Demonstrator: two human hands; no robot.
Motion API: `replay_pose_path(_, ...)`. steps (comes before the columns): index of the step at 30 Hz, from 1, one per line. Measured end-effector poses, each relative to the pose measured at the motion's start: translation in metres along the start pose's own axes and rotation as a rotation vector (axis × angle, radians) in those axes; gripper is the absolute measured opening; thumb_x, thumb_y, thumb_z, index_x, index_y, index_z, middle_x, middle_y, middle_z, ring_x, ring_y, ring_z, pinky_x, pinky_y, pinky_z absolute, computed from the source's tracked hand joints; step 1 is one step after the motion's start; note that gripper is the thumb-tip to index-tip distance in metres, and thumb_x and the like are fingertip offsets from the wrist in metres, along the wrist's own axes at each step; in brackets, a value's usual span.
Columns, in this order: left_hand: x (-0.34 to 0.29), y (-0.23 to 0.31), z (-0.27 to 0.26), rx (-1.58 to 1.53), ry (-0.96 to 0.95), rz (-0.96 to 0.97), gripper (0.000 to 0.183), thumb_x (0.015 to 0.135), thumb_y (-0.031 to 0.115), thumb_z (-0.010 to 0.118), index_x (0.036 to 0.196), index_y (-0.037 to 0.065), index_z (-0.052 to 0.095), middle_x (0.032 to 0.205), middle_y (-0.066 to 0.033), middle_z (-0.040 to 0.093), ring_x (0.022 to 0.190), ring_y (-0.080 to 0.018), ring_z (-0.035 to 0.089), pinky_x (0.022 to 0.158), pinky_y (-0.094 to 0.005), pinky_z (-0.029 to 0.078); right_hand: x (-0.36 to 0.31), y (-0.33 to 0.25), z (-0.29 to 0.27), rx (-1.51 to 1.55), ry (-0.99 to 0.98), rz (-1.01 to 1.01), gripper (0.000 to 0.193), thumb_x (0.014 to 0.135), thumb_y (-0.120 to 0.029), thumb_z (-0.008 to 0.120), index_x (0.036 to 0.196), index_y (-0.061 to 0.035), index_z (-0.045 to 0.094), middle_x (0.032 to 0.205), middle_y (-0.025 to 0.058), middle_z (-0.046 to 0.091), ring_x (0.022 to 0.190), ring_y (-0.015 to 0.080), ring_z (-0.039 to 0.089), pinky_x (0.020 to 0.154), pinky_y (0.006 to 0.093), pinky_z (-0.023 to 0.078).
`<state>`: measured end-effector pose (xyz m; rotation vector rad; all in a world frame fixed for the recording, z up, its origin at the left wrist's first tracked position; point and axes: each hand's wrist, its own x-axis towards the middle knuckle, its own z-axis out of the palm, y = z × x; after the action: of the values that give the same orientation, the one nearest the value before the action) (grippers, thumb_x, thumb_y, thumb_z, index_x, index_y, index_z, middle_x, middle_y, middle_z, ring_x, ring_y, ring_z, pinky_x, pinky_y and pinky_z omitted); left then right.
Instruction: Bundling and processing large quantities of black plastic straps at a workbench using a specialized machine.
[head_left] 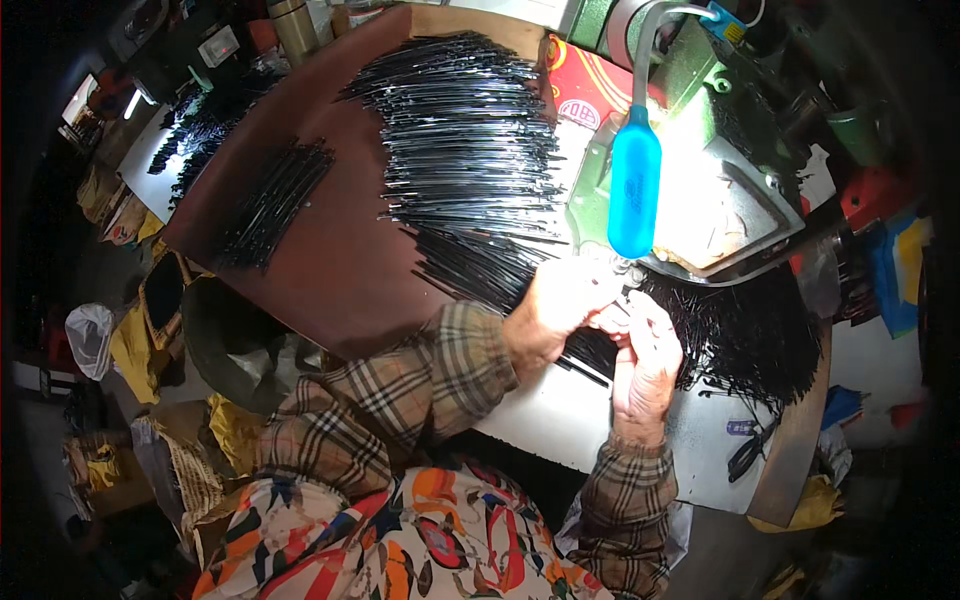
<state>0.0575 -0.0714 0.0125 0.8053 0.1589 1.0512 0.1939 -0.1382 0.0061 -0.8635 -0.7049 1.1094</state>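
Observation:
Under the blue lamp head [635, 185], my left hand [555, 310] and my right hand [647, 355] meet with their fingers drawn together. What they pinch is too small and too glared over to name. Just beyond the fingertips is a small shiny metal part [628, 268] of the green machine [590, 190]. A slanting bundle of thin black rods [470, 265] lies beside my left hand, partly under it. To the right of my right hand spreads a heap of thin black pieces [750, 335].
A large stack of black rods [465, 140] covers the far middle of the brown board [350, 240]. A smaller bundle [275, 205] lies at its left. The lamp's bent neck [645, 60] rises over the work. Black-handled scissors [750, 450] lie near the right edge.

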Motion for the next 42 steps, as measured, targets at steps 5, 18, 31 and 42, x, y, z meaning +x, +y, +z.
replay_pose_path(5,-0.011,0.009,0.015,0.159,0.222,-0.063,0.008,0.085,0.003,0.064,0.087,-0.004,0.062,0.078,-0.0081,0.065,0.064,-0.0105,0.062,0.058,-0.0225,0.051,0.0,-0.001,0.011,0.26,-0.024,0.062,0.017,0.092,-0.004,0.056,0.108,0.0024,0.059,0.085,0.0089,0.064,0.07,0.011,0.06,0.066,0.025,0.05)
replay_pose_path(18,0.027,0.068,-0.065,1.586,0.231,0.356,0.008,0.072,0.003,0.059,0.078,-0.001,0.063,0.074,-0.0157,0.063,0.069,-0.0333,0.062,0.064,-0.0385,0.05,-0.004,-0.011,0.01,0.053,-0.09,0.162,0.014,0.084,-0.002,0.064,0.094,-0.0003,0.054,0.086,0.0117,0.063,0.065,0.0119,0.06,0.062,0.023,0.05)
replay_pose_path(31,0.02,0.072,-0.066,1.94,0.004,0.25,0.02,0.071,0.0,0.061,0.089,0.008,0.064,0.082,-0.0085,0.055,0.083,-0.0294,0.054,0.071,-0.041,0.047,-0.003,-0.01,0.009,-0.018,-0.12,0.204,0.013,0.087,-0.005,0.063,0.095,0.0034,0.057,0.085,0.0118,0.064,0.062,0.009,0.058,0.058,0.0222,0.05)
replay_pose_path(42,0.02,0.076,-0.079,1.849,-0.086,0.309,0.014,0.069,-0.003,0.059,0.082,0.003,0.058,0.075,-0.0094,0.053,0.077,-0.0277,0.05,0.072,-0.0387,0.043,-0.006,-0.014,0.014,-0.226,-0.149,0.206,0.013,0.089,-0.007,0.06,0.097,0.0031,0.062,0.074,0.0061,0.061,0.051,0.004,0.049,0.048,0.0183,0.042)
